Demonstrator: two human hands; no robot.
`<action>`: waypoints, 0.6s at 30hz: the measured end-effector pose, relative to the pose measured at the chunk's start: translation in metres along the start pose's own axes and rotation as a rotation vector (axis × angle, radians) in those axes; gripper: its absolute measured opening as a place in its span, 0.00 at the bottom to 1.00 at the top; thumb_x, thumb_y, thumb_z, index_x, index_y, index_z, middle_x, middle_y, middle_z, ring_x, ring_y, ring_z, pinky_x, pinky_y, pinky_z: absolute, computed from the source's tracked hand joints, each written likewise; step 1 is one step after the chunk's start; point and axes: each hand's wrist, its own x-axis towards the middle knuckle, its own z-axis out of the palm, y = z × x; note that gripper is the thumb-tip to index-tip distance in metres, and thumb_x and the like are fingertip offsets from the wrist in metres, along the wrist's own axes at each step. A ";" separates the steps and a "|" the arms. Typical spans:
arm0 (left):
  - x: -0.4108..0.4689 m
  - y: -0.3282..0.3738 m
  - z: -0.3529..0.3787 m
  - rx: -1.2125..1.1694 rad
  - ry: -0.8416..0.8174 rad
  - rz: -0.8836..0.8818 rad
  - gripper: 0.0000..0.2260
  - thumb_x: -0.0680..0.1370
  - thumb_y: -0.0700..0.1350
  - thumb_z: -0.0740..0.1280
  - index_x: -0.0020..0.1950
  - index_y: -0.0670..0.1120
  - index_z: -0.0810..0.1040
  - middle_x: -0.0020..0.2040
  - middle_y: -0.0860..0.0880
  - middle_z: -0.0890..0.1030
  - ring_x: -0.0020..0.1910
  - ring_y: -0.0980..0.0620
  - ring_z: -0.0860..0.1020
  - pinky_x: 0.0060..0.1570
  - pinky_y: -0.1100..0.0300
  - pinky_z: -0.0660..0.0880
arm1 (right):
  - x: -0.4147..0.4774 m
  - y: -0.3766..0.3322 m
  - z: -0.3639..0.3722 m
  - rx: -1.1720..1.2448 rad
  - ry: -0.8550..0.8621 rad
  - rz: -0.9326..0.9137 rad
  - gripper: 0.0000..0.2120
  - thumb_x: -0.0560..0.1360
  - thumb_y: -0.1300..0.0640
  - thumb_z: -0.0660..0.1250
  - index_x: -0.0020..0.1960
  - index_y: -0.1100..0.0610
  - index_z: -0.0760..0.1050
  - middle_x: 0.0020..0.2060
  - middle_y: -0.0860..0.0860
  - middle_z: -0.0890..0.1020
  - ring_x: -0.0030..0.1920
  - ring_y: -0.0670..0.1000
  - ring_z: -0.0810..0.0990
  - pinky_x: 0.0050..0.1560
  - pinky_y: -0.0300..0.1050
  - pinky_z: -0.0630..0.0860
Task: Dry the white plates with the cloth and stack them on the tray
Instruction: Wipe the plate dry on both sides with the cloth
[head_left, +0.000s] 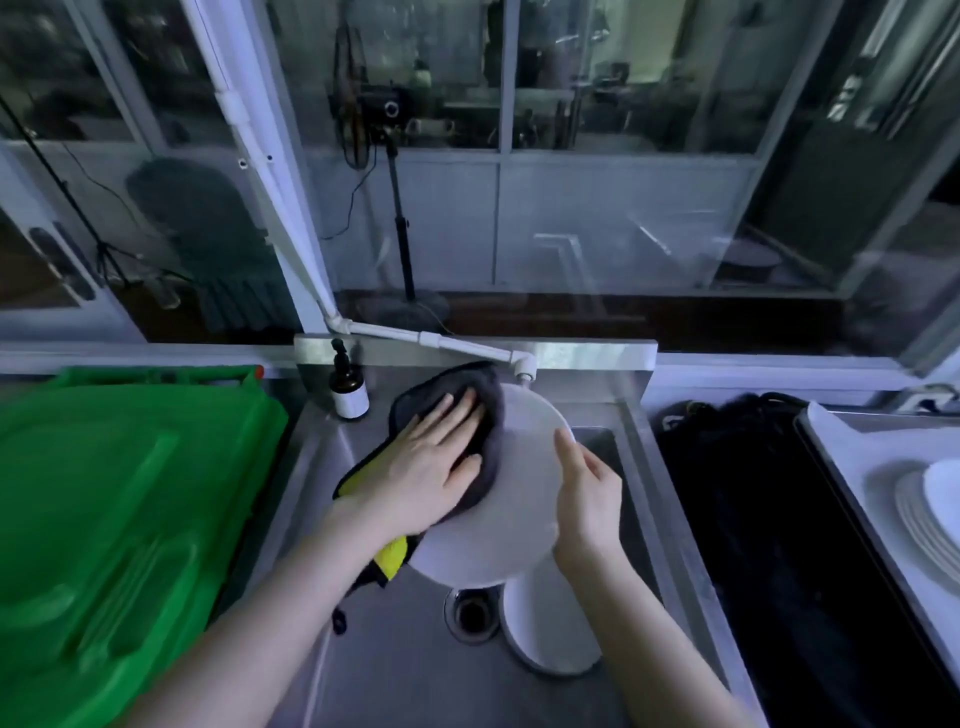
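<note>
Flat left hand (426, 467) presses cloth (485, 392) on plate (511, 499); right hand (589, 499) grips its right rim

no legible text, brand, number or sign is showing anywhere in this view. the small dark brown pump bottle (347, 383) standing at the back corner of the steel sink is carrying a plain white label (351, 404), but any print on it is coming out too small and blurred to read.
</note>
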 end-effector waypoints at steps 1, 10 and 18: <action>-0.004 -0.008 -0.004 -0.003 0.015 -0.005 0.25 0.84 0.50 0.56 0.80 0.49 0.53 0.81 0.53 0.48 0.80 0.52 0.46 0.76 0.58 0.44 | 0.002 -0.007 0.002 0.018 0.042 -0.017 0.24 0.78 0.47 0.68 0.36 0.66 0.70 0.32 0.56 0.70 0.36 0.52 0.68 0.38 0.46 0.66; -0.054 0.009 -0.006 -0.129 0.009 0.391 0.25 0.81 0.49 0.51 0.79 0.50 0.60 0.79 0.59 0.54 0.79 0.59 0.49 0.77 0.61 0.46 | 0.003 -0.015 0.025 0.062 0.146 -0.067 0.20 0.77 0.45 0.68 0.37 0.60 0.81 0.34 0.60 0.82 0.37 0.54 0.79 0.42 0.49 0.76; -0.013 -0.009 0.005 -0.007 0.145 0.163 0.26 0.83 0.53 0.46 0.80 0.45 0.49 0.80 0.48 0.45 0.80 0.48 0.43 0.77 0.50 0.50 | -0.022 -0.001 0.049 0.001 0.075 -0.093 0.26 0.79 0.46 0.67 0.24 0.52 0.68 0.24 0.43 0.66 0.28 0.42 0.64 0.29 0.37 0.63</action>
